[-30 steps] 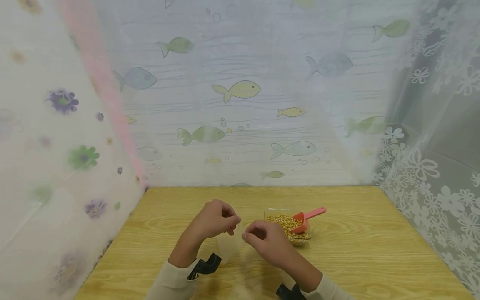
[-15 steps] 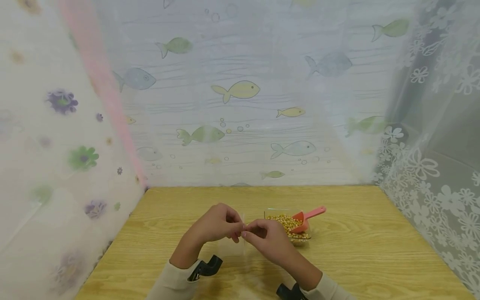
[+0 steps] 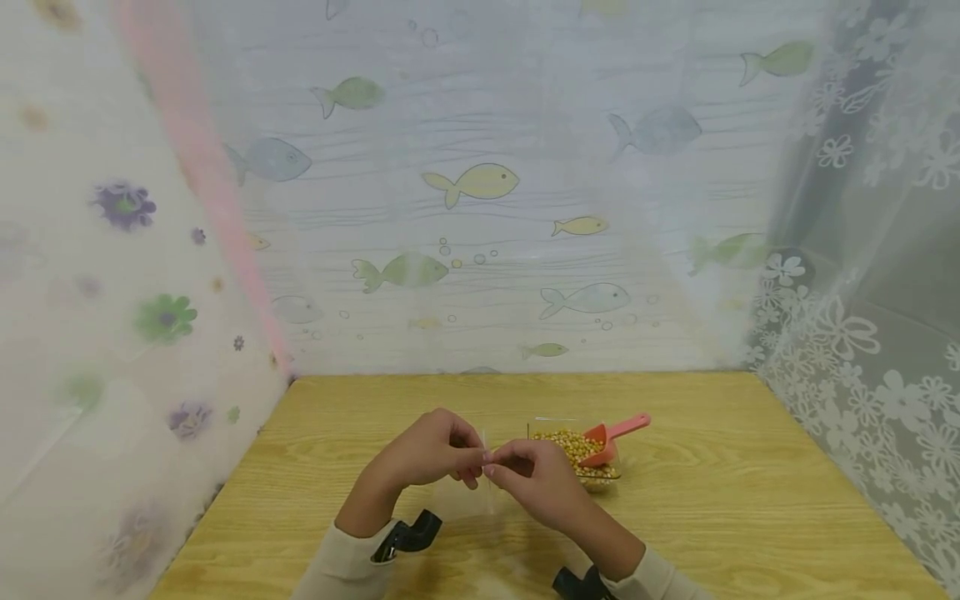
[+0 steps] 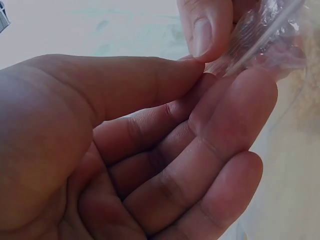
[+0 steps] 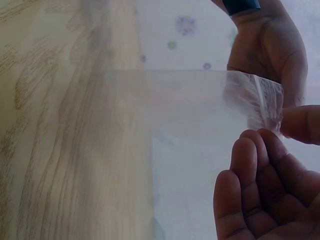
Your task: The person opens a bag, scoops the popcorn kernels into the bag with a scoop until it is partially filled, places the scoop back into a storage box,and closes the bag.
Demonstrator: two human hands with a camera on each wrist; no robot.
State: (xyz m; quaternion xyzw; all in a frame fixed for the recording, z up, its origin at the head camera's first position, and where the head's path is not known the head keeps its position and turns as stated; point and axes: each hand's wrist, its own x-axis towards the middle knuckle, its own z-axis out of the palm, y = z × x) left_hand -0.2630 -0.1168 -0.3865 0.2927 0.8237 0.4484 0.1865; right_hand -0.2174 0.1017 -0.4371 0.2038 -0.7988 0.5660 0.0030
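Note:
A clear zip-lock plastic bag (image 5: 185, 102) hangs from the fingers of both hands over the wooden table. In the head view my left hand (image 3: 427, 450) pinches the bag's top edge between thumb and forefinger. My right hand (image 3: 543, 483) pinches that edge too, its fingertips right against the left ones. Up close in the left wrist view, the bag's zip strip (image 4: 267, 37) runs out past the fingertips, and the film is crumpled there. The other fingers of the left hand (image 4: 175, 170) curl below it. The bag's body is faint against the table in the head view.
Just beyond the right hand stands a clear glass container (image 3: 600, 483) of yellow corn kernels (image 3: 562, 442). A pink scoop (image 3: 626, 427) rests in the kernels, handle up to the right. Patterned curtains (image 3: 480, 125) surround the wooden table (image 3: 712, 500) at the back and sides.
The left hand has come slightly right and down, so the fingertips of both hands now meet at the bag's top edge; they were apart a second ago. The right hand has barely moved.

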